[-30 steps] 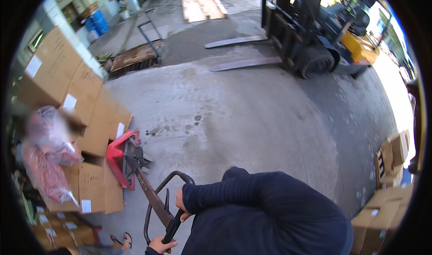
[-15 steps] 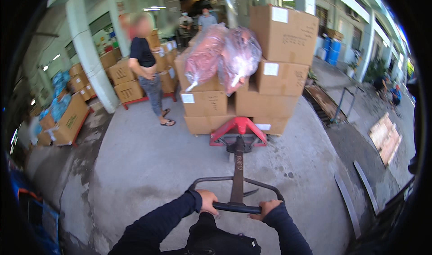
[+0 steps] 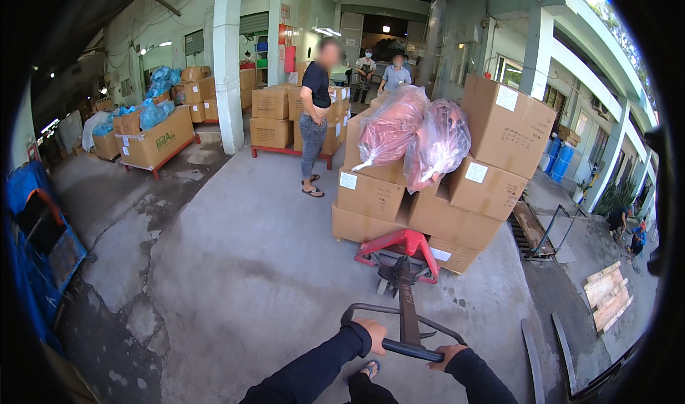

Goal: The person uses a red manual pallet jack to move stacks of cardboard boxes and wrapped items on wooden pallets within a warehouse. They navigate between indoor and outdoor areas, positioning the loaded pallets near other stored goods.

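Left hand (image 3: 372,330) and right hand (image 3: 447,353) both curled tight around crossbar of pallet jack handle (image 3: 408,333). Just ahead of hands: red pallet jack (image 3: 399,247) under stacked cardboard boxes (image 3: 457,190). Pink plastic bags (image 3: 417,133) atop stack.
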Tool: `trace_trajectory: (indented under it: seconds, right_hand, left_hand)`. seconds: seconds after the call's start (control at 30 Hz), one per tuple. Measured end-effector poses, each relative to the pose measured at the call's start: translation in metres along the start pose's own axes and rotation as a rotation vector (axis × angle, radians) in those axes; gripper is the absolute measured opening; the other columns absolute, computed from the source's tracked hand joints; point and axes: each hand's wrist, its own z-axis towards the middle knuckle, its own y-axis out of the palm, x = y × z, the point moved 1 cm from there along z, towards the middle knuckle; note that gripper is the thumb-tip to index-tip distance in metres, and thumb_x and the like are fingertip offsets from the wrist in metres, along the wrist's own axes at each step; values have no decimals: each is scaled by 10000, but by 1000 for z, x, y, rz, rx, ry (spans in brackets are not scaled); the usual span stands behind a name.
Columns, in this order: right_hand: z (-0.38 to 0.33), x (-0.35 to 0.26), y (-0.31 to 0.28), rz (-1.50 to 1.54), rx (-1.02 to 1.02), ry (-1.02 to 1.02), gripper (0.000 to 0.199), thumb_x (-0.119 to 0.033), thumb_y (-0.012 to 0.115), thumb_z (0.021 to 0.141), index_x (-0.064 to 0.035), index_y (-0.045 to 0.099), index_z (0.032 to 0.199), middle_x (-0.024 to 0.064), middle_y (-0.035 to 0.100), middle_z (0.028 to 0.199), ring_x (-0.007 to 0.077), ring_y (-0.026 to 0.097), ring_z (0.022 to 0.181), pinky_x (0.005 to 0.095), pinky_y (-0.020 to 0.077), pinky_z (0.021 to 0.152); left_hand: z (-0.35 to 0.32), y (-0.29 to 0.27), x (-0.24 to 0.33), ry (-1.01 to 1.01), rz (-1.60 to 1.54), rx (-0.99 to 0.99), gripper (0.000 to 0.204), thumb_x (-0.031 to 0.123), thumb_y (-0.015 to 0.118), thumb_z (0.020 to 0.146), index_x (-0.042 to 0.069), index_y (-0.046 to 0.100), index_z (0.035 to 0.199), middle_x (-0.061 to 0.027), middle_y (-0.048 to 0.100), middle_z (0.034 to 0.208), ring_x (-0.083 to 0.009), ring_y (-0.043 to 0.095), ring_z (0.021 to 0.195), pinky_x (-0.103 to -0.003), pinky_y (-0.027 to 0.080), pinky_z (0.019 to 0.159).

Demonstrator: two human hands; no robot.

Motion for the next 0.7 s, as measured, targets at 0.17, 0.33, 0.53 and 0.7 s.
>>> trace_trajectory:
  seconds: [0.17, 0.33, 0.53, 0.7]
  right_hand:
    - [-39, -8, -35, -73, -379, -22, 725, -767, 639, 709, -108, 738, 996, 133, 730, 912, 318, 700, 882, 386, 535, 818]
    - [-119, -6, -60, -17, -405, -126, 785, -784, 604, 716, -82, 742, 1039, 165, 719, 947, 351, 674, 947, 436, 509, 857]
    - [-328, 9, -145, 0, -299, -214, 656, -693, 604, 777, -119, 737, 1065, 152, 721, 898, 349, 684, 912, 413, 529, 869]
    - [-452, 26, -207, -46, -233, -281, 622, -684, 620, 769, -127, 738, 1018, 167, 710, 848, 360, 685, 875, 431, 536, 811]
  left_hand:
    - [-60, -37, 55, -30, -31, -8, 466, 515, 724, 709, 106, 720, 931, -151, 721, 904, -350, 690, 896, -468, 537, 798]
    - [-112, -65, 128, -62, -32, 11, 440, 517, 723, 714, 122, 717, 907, -145, 714, 842, -351, 691, 846, -462, 540, 766]
    - [-222, -133, 299, -134, -40, 37, 416, 520, 717, 708, 154, 724, 907, -123, 714, 793, -335, 699, 806, -453, 551, 732]
    - [-292, -189, 428, -252, 5, 62, 428, 540, 677, 733, 149, 726, 899, -133, 706, 756, -348, 698, 771, -461, 556, 710]
